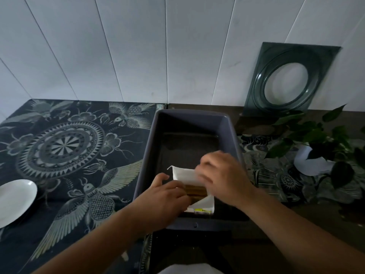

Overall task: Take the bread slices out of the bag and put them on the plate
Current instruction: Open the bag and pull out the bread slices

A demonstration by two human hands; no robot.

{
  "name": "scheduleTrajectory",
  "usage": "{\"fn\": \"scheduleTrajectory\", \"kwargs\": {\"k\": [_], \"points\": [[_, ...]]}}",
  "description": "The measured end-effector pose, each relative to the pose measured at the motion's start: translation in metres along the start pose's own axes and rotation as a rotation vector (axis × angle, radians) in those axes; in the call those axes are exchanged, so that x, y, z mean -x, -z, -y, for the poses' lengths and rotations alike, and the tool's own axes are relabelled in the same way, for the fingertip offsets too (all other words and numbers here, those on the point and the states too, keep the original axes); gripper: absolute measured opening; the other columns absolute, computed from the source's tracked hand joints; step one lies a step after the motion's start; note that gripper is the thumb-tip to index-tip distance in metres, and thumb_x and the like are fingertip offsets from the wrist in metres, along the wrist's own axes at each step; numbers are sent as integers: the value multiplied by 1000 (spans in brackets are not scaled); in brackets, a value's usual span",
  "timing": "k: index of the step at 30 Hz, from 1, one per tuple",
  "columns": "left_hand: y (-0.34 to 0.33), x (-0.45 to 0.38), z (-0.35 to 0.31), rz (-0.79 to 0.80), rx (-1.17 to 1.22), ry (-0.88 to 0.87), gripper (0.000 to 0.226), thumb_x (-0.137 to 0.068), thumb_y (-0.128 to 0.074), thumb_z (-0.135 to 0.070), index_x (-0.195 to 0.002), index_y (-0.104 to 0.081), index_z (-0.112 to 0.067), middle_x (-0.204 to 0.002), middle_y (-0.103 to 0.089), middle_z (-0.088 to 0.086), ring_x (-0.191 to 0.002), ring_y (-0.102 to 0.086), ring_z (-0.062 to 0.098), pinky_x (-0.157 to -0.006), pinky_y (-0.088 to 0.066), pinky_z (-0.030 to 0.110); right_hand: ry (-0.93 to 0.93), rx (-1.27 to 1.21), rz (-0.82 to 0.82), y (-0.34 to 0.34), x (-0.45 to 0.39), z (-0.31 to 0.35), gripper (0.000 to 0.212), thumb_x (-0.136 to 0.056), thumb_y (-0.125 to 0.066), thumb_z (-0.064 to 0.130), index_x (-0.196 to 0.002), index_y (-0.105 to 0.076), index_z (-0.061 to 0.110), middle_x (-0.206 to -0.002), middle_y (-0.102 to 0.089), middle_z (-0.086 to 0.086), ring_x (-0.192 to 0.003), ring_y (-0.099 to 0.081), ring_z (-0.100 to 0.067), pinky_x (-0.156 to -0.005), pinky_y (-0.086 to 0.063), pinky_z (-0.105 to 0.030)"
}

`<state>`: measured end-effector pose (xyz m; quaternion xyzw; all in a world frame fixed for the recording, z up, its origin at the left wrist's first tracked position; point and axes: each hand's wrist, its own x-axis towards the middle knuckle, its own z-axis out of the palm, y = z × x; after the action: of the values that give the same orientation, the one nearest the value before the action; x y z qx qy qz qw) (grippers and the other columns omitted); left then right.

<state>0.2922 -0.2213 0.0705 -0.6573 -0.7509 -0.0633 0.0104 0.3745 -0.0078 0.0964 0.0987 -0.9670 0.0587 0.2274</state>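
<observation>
A white bread bag lies inside a deep grey plastic bin at the centre. Brown bread slices show through the bag's open mouth between my hands. My left hand grips the bag's left side near the slices. My right hand holds the bag's upper right edge, covering part of it. A white plate sits on the patterned cloth at the far left, with nothing on the part I see.
A dark cloth with mandala and bird patterns covers the table. A green potted plant stands at the right. A dark glass square dish leans against the white panelled wall behind it.
</observation>
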Motion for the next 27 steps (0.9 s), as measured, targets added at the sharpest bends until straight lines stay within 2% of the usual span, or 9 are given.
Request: {"fn": "scheduleTrajectory", "kwargs": {"k": [3, 6, 8, 10, 13, 16, 18, 22, 27], "points": [[8, -10, 8, 120, -164, 2, 32, -89, -45, -45, -117, -55, -34, -123, -62, -13, -117, -50, 16, -95, -29, 44, 255, 71, 425, 10, 0, 9, 41, -98, -41, 54, -90, -67, 24, -91, -68, 2, -88, -58, -20, -81, -41, -38], [17, -19, 15, 196, -252, -6, 35, -84, -57, -50, -114, -56, -31, -108, -67, -7, -100, -55, 21, -84, -34, 43, 246, 224, 696, 19, 1, 2, 49, -94, -34, 64, -109, -64, 27, -102, -71, 1, -98, -61, -22, -91, -40, -44], [22, -22, 18, 235, -320, -20, 34, -82, -62, -50, -108, -61, -28, -99, -69, -4, -101, -54, 24, -83, -33, 45, 264, 246, 716, 25, 2, -4, 48, -93, -37, 64, -110, -65, 28, -103, -71, 1, -98, -61, -23, -91, -41, -47], [23, -23, 21, 269, -365, -65, 33, -82, -62, -51, -107, -65, -29, -100, -72, -4, -119, -47, 30, -90, -26, 50, 311, 260, 700, 29, 5, -10, 47, -92, -41, 62, -102, -70, 27, -104, -70, 1, -103, -58, -23, -94, -38, -47], [24, -19, 25, 347, -388, -79, 40, -85, -55, -55, -115, -64, -30, -118, -69, 2, -144, -19, 36, -105, -2, 61, 334, 289, 720, 32, 9, -15, 47, -91, -42, 62, -99, -72, 27, -107, -70, 3, -111, -55, -21, -99, -33, -48], [23, -12, 30, 418, -373, 17, 45, -87, -48, -60, -119, -61, -31, -133, -59, 6, -148, -1, 35, -109, 14, 64, 279, 292, 796, 40, 10, -18, 46, -91, -36, 62, -99, -68, 29, -100, -71, 5, -104, -60, -19, -102, -29, -51], [23, -8, 31, 435, -349, 63, 47, -86, -47, -62, -119, -60, -31, -141, -52, 8, -148, 5, 34, -108, 16, 64, 239, 249, 828, 46, 12, -21, 43, -91, -36, 58, -103, -67, 30, -107, -70, 7, -112, -58, -17, -109, -23, -55], [24, -6, 25, 409, -342, 122, 52, -83, -45, -65, -123, -57, -34, -160, -17, 18, -146, 17, 41, -106, 21, 66, 222, 241, 860, 48, 12, -25, 39, -94, -41, 50, -115, -65, 29, -118, -68, 7, -126, -52, -14, -116, -15, -57], [24, -14, 23, 390, -284, 204, 50, -85, -43, -68, -123, -55, -38, -162, -4, 20, -143, 15, 50, -107, 16, 68, 186, 272, 870, 49, 6, -29, 46, -94, -40, 55, -120, -65, 26, -129, -65, 4, -135, -44, -16, -117, -9, -58]]}}
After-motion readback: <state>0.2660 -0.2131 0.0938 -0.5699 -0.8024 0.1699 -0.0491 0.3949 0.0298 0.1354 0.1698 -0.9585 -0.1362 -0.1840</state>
